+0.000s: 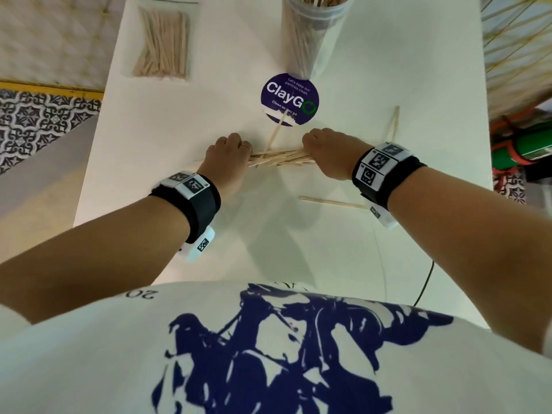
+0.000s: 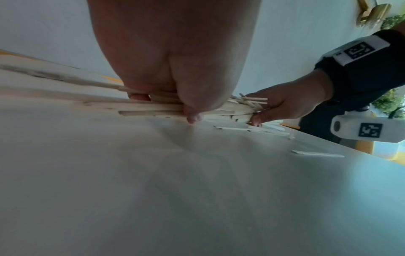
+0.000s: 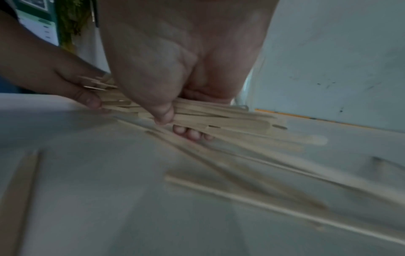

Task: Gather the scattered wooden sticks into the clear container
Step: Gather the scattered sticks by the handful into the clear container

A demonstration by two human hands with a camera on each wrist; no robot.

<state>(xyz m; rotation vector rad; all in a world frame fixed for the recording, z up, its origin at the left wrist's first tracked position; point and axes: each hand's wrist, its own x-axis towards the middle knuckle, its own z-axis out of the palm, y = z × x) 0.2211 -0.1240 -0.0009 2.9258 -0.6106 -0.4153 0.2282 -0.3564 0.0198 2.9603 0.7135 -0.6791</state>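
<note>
A bundle of wooden sticks [image 1: 279, 159] lies crosswise on the white table [image 1: 179, 115], held at both ends. My left hand [image 1: 228, 150] grips its left end, thumb below and fingers curled over the bundle [image 2: 153, 107]. My right hand [image 1: 324, 150] grips the right end, thumb and fingers curled round the bundle [image 3: 219, 119]. The clear container [image 1: 313, 31] stands at the far edge, several sticks upright in it. Loose sticks remain: one near my right wrist [image 1: 331, 202], a pair at the right [image 1: 393, 122], a few pointing at the sticker [image 1: 277, 128].
A clear bag of sticks [image 1: 162, 44] lies at the far left of the table. A round purple ClayGo sticker [image 1: 289, 98] sits in front of the container. A black cable [image 1: 425, 282] hangs at the table's near right edge.
</note>
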